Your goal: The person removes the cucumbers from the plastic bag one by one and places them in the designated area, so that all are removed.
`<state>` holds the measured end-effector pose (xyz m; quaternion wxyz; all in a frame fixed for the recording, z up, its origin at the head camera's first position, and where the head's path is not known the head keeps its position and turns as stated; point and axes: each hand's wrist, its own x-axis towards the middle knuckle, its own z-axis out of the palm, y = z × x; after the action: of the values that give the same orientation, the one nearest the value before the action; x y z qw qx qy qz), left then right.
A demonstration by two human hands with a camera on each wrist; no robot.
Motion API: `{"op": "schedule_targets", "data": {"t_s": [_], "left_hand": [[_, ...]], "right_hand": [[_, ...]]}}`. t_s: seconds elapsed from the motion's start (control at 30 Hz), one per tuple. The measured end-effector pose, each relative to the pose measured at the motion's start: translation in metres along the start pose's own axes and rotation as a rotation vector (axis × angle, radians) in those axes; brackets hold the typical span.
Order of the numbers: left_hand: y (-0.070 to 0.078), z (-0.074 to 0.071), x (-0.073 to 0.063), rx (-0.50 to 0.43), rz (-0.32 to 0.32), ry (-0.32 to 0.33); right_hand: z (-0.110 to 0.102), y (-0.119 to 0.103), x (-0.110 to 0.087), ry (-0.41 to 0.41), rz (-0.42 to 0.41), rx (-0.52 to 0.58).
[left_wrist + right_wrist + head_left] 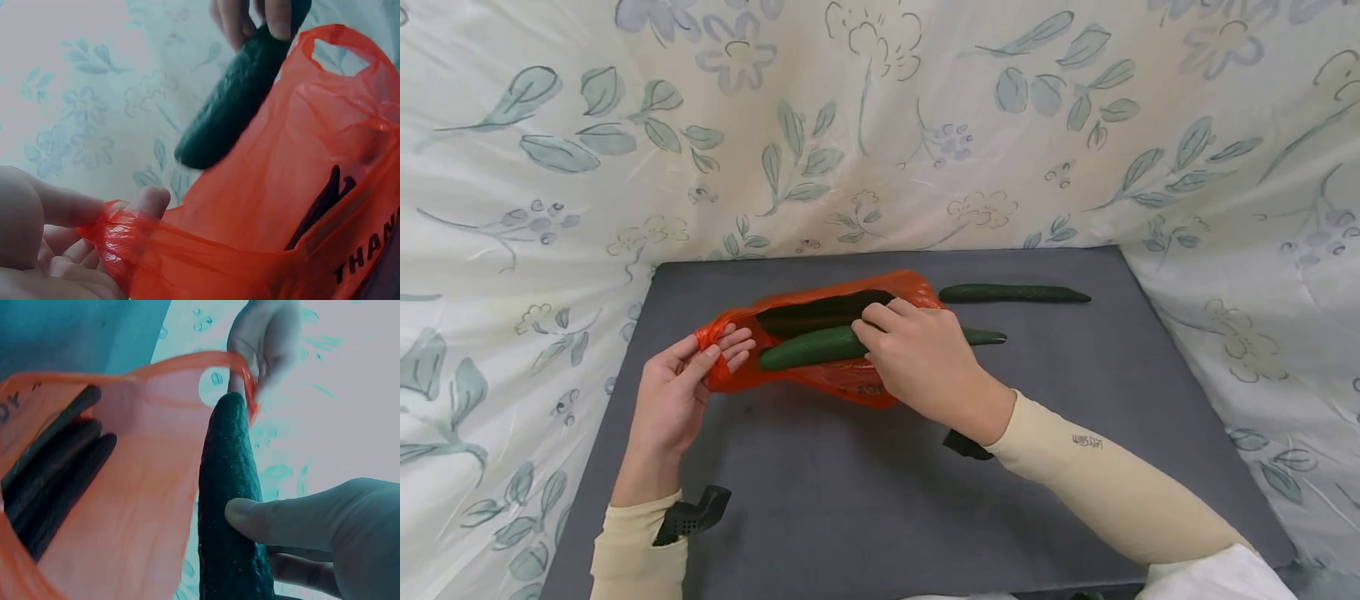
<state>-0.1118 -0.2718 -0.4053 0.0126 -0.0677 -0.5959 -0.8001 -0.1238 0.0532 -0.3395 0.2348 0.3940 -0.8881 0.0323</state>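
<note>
With the thumb and fingers of my left hand I pinch one end of an orange plastic bag by its handle, and the bag's mouth gapes. My right hand grips a green cucumber around its middle, thumb on one side, as the right wrist view shows. This cucumber lies level over the near side of the bag's opening, its blunt end toward my left hand. Inside the bag, dark cucumbers lie side by side. The left wrist view shows the held cucumber above the bag's rim.
Another cucumber lies on the dark grey table behind and right of the bag. Floral cloth hangs at the back and along both sides of the table.
</note>
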Motion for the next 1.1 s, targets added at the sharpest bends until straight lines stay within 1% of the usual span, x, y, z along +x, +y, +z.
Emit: {"op": "schedule_targets", "data": {"t_s": [0.17, 0.37, 0.47, 0.67, 0.9, 1.1], "left_hand": [[-0.001, -0.001, 0.000, 0.004, 0.003, -0.001], [-0.003, 0.000, 0.002, 0.003, 0.001, -0.018], [-0.003, 0.001, 0.003, -0.005, 0.002, -0.013], [-0.003, 0.000, 0.002, -0.012, 0.010, -0.005], [-0.004, 0.004, 0.006, -0.001, 0.010, -0.018], [-0.005, 0.006, 0.007, -0.013, 0.017, -0.007]], "right_hand": [[-0.012, 0.017, -0.007, 0.031, 0.024, 0.029], [-0.026, 0.048, -0.021, 0.065, 0.066, 0.069], [-0.030, 0.062, -0.027, 0.089, 0.095, 0.077], [-0.029, 0.081, -0.037, 0.113, 0.129, 0.083], [-0.026, 0.097, -0.050, 0.124, 0.165, 0.104], [-0.024, 0.114, -0.063, 0.163, 0.163, 0.108]]}}
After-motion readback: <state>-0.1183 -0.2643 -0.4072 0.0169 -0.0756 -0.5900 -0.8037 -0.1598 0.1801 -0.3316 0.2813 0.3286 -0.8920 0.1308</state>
